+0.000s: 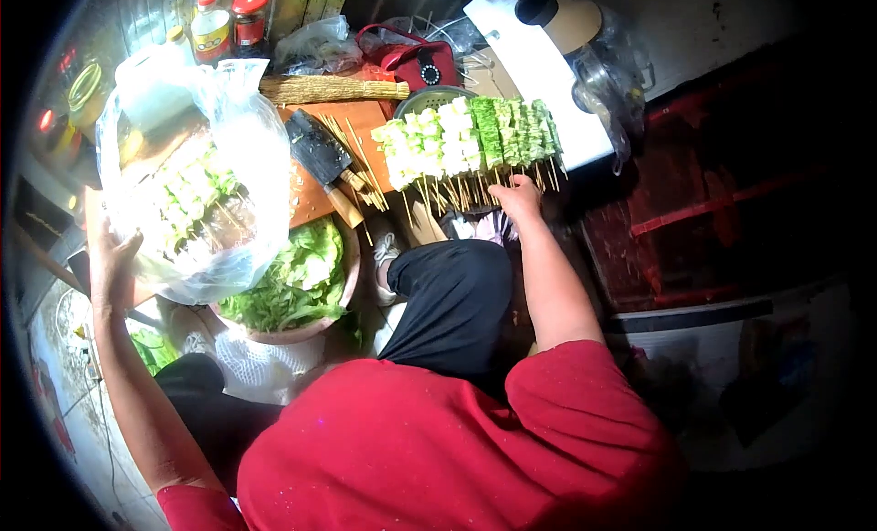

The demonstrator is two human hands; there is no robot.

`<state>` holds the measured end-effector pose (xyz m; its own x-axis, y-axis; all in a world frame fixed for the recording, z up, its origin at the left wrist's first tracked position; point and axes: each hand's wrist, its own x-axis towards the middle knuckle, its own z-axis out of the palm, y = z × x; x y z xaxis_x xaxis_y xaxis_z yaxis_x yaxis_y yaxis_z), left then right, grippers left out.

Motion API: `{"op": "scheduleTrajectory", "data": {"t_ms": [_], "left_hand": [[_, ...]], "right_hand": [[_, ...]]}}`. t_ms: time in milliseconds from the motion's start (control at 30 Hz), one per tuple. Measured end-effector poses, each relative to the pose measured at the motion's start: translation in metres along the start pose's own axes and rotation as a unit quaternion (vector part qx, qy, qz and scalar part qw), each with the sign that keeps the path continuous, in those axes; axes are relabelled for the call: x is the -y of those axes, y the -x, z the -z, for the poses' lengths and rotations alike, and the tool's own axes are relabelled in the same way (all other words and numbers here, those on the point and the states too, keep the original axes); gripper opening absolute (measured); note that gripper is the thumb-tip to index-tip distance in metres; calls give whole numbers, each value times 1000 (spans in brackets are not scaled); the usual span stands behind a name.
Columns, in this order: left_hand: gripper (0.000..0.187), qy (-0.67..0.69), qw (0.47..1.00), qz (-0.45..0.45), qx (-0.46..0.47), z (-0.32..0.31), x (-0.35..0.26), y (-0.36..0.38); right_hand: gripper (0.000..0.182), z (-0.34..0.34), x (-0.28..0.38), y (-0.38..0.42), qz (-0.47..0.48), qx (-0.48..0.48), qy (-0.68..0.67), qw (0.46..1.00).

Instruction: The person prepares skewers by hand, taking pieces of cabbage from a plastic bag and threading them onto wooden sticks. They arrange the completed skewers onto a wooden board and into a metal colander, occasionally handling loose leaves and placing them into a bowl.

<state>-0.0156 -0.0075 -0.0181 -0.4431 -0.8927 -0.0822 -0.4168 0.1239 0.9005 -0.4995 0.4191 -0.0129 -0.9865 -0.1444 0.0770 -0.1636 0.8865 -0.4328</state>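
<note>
My left hand (pixel 111 261) is closed on the left side of a clear plastic bag (pixel 265 156), its fingers partly hidden. Inside the bag lie skewers of pale green leaf vegetable (pixel 196 193), washed out by glare. On the right, my right hand (pixel 518 200) pinches the bare stick end of a skewer at the near edge of a long row of vegetable skewers (pixel 489 133). Their leafy pieces point away from me and the sticks towards me. Part of a metal colander (pixel 437 99) shows behind the row.
A cleaver (pixel 318 147) and loose bamboo sticks (pixel 365 156) lie on an orange-brown board (pixel 306 197). Below is a basin (pixel 352 266) of leafy greens (pixel 297 280). A straw brush (pixel 333 89), sauce bottle (pixel 211 33), red-lidded jar (pixel 249 24) and red bag (pixel 425 63) are behind.
</note>
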Motion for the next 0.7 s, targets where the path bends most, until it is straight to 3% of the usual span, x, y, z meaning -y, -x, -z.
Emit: {"op": "scheduleTrajectory", "data": {"t_ms": [67,133,167,200,267,467,700], "left_hand": [[43,21,1000,-1,9,0,0,0],[42,36,999,-3,15,0,0,1],[42,36,999,-3,14,0,2,0],[42,42,999,-7,7,0,6,-1],[42,48,999,-11,-2,-1,9,-3],[43,54,998,10,3,-2,7,-2],[44,25,999,-9,-29,-5,15,-5]], "right_hand": [[51,-4,-5,-7,3,-2,-1,1000],[31,-2,-1,-9,-11,73,-161,984],[12,6,-3,-8,-44,120,-195,972],[12,13,3,-4,-43,121,-195,972],[9,24,8,-4,-129,187,-254,940],[9,33,5,-12,-78,206,-189,957],[14,44,3,-5,-132,311,-350,874]]}}
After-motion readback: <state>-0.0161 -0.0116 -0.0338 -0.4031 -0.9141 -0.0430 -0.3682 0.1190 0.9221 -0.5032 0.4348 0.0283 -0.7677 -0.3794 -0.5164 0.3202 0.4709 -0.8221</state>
